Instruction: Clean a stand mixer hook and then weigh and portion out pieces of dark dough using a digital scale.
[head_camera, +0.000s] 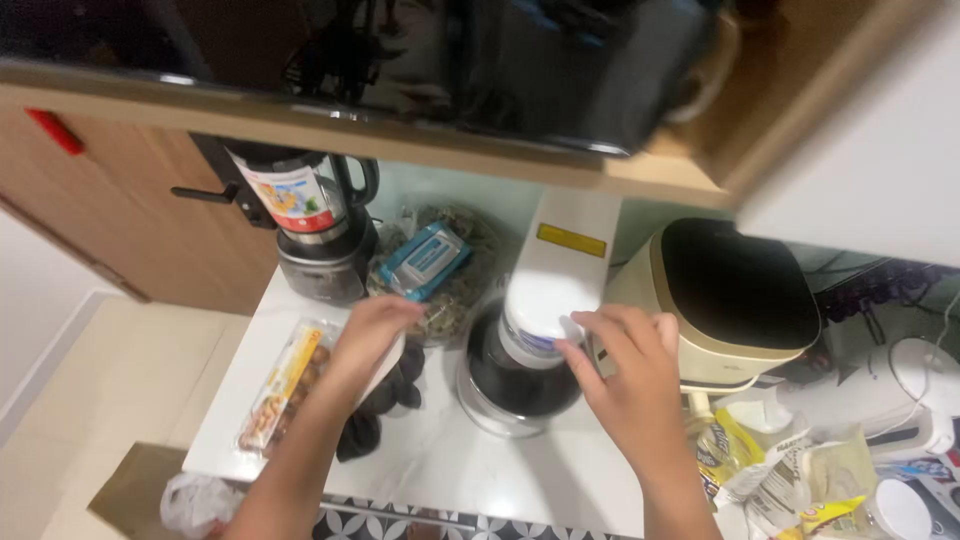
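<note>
Here, nearest edge: a white counter (430, 465) with a patterned black-and-white band along its front, and a crumpled pale bag (195, 500) below its left corner.
Right forearm and hand: the right hand (625, 365) rests open-fingered against the front end of the stand mixer head (555, 285), fingertips spread on its white rounded nose; it touches rather than closes round it.
Left hand: the left hand (375, 330) is loosely curled over a dark cloth-like bundle (375, 410); whether it truly grips anything cannot be told, since the palm faces away.
Mixer axis: the white head's long axis runs from the near rounded end up and slightly right toward the back wall, a yellow label (572, 240) on its far part.
Mixer bowl: a steel bowl (505, 385) sits under the head, mid-counter, partly hidden by it.
Left of hands: a clear packet of brown snacks (285, 385) lies lengthwise near the counter's left edge.
Right side: a cream appliance with a dark lid (735, 300); crumpled wrappers (790, 475), cut off at the frame's corner.
Far: a blender (310, 235) and a blue packet (425, 258) on a clear bag; above, a dark shelf front, contents too dim to read.
</note>
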